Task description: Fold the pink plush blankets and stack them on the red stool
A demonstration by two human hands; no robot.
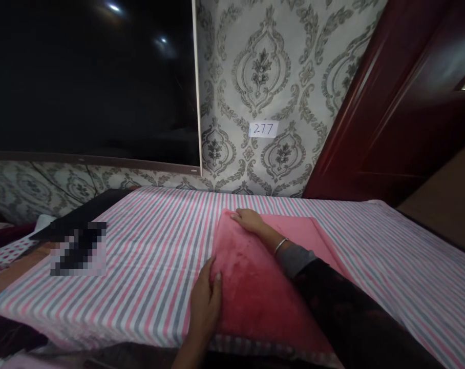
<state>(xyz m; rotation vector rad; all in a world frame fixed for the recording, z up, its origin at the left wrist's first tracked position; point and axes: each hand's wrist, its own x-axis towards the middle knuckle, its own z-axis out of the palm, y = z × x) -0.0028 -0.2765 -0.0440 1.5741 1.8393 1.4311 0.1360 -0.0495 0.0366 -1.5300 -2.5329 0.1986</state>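
Note:
A folded pink plush blanket (pixel 263 287) lies flat on a striped cloth, its nearer part a deeper red and a paler flap along its far right side. My right hand (pixel 251 221) reaches across it and grips the far left corner, fingers bent over the edge. At the blanket's near left edge is my left hand (pixel 206 301), thumb on top and fingers along the side, taking hold of that edge. Some of the fingertips are hidden by the fabric. My right forearm covers part of the blanket's right side.
The striped cloth (pixel 151 256) in pink, grey and white covers the table. A large dark television (pixel 94 77) stands behind on the left. A paper marked 277 (pixel 263 129) is on the patterned wall. At the right is a dark red door (pixel 371 118). A blurred-out patch (pixel 78 249) lies at the left.

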